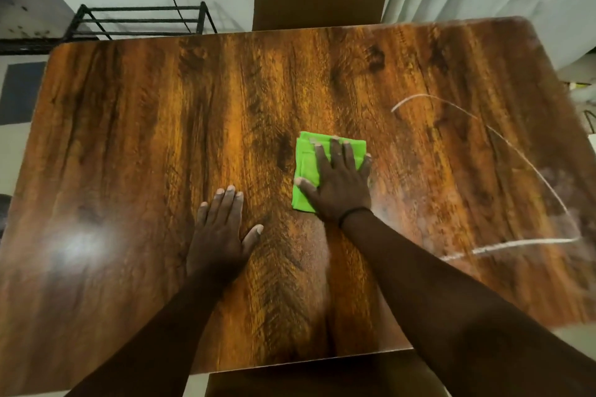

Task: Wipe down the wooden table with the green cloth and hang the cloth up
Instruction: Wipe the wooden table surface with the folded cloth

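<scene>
Right hand point(338, 184) flat on green cloth point(306, 171); left hand point(222, 226) on wooden table point(129, 138)

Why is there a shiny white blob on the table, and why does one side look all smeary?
In the head view, the white blob is glare from a light bouncing off the glossy wooden table; the right part near the white lines is blurred, probably by motion; the wide lens bends the table's edges; the green cloth under the right hand looks fairly sharp.
</scene>
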